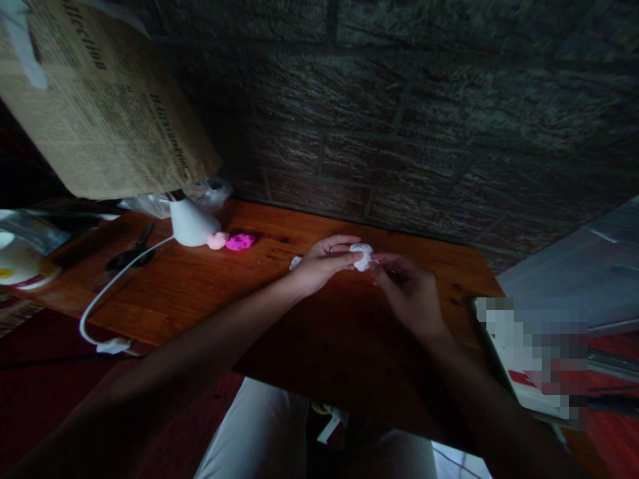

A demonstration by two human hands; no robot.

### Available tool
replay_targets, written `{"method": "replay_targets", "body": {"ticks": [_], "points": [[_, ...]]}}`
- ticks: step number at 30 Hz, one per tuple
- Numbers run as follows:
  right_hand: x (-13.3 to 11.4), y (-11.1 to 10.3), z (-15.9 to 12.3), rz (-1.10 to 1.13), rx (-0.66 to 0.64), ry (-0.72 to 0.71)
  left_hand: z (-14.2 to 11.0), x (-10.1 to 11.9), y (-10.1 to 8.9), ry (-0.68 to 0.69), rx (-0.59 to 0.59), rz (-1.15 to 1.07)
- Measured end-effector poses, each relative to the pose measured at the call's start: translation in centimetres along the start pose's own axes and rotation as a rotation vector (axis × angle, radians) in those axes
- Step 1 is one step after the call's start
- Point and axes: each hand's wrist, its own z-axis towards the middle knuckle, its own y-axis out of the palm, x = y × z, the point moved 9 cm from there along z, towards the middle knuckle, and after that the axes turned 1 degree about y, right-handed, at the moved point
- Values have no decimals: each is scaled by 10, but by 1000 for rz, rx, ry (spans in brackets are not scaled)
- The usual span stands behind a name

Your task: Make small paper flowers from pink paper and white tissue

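Observation:
A lump of white modelling clay [360,257] is held up over the wooden table, between my two hands. My left hand [324,261] grips it from the left, thumb in front and fingers behind. From the other side, the fingertips of my right hand [412,286] pinch a small bit at the lump's right edge. Another small white piece [295,263] lies on the table, partly hidden behind my left wrist. Further left, a pale pink lump [217,240] and a bright magenta lump [241,241] of clay sit side by side.
A lamp with a white base [192,223] and newsprint shade [124,113] stands at the left, its white cable [94,303] hanging over the front edge. Black scissors [130,256] lie near it. A brick-patterned wall [339,133] rises behind the table [200,286]. A blurred-out flat object [529,359] is at right.

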Motion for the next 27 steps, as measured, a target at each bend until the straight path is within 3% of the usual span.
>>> {"method": "replay_targets", "body": {"ticks": [6, 13, 18, 27], "points": [[-11, -1, -1, -79, 7, -66, -1, -8, -3, -62, 25, -21], [-19, 0, -2, -128, 2, -106, 1, -8, -5, -43, 41, -62], [-2, -4, 1, 34, 23, 34, 1, 4, -2, 43, 2, 12], [16, 4, 3, 335, 12, 240, -1, -2, 0, -23, -9, 16]]}}
